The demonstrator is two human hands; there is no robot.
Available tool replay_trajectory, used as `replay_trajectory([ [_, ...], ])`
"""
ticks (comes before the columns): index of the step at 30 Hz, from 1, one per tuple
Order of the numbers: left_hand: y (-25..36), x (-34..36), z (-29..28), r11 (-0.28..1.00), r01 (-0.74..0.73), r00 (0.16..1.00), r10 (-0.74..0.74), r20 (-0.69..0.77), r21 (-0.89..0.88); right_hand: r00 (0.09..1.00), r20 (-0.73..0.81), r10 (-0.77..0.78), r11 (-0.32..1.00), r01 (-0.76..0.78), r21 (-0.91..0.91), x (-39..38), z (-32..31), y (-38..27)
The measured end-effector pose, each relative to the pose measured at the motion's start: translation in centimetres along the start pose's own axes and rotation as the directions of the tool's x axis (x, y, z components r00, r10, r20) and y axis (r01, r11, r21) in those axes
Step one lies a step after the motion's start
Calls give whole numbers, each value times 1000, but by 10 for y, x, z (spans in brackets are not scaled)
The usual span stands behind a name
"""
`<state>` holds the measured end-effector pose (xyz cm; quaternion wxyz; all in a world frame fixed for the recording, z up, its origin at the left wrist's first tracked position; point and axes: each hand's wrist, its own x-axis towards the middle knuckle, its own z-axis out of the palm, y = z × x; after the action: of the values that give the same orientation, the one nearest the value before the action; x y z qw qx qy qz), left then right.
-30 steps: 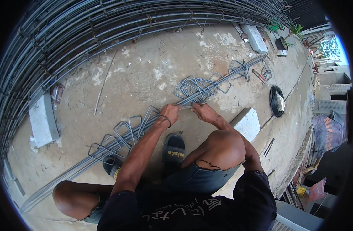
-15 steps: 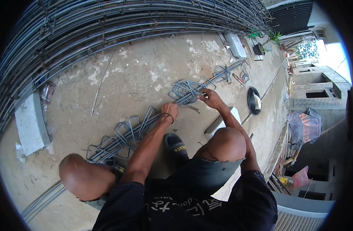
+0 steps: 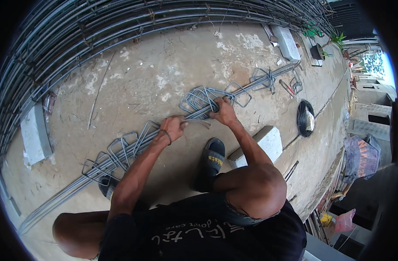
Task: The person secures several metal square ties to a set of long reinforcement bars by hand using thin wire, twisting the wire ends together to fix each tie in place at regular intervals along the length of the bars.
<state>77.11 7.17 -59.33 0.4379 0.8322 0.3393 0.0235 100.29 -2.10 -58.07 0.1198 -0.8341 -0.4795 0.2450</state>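
A bundle of long steel bars (image 3: pixel 68 191) runs diagonally over the concrete from near left to far right, with bent steel stirrups (image 3: pixel 121 150) looped along it. My left hand (image 3: pixel 174 128) is closed low over the bars. Thin brownish wire strands (image 3: pixel 201 122) stick out of its fingers to the right. My right hand (image 3: pixel 225 112) has curled fingers at the right side of a crowded cluster of stirrups (image 3: pixel 199 99), gripping a stirrup against the bars. Its fingertips are partly hidden. More stirrups (image 3: pixel 264 79) lie farther along the bars.
Tied rebar cages (image 3: pixel 121 21) line the far side. Pale blocks lie at left (image 3: pixel 36 135), far right (image 3: pixel 286 43) and beside my right knee (image 3: pixel 260 145). Red-handled pliers (image 3: pixel 287 88) and a black wire coil (image 3: pixel 304 117) lie to the right. My sandalled foot (image 3: pixel 214 154) is near the bars.
The view has shifted. My right hand has come down from just above the bars onto the stirrup cluster. My left hand has slid slightly left along the bars, the wire strands moving with it.
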Motion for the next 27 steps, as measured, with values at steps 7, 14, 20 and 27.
replay_trajectory([
  [7,21,32,-19,935,354,916,-348,199,4,997,-68,27,965,-9,260,-17,0,-3],
  [14,27,31,-18,936,328,942,-315,119,-124,976,-217,21,968,34,249,-21,17,8],
  [20,23,18,-18,976,189,979,-180,92,-111,960,-276,-55,998,58,4,-18,-8,4],
  [27,26,10,-12,985,158,987,-155,37,-72,927,-308,-213,977,198,-80,-10,-9,-2],
])
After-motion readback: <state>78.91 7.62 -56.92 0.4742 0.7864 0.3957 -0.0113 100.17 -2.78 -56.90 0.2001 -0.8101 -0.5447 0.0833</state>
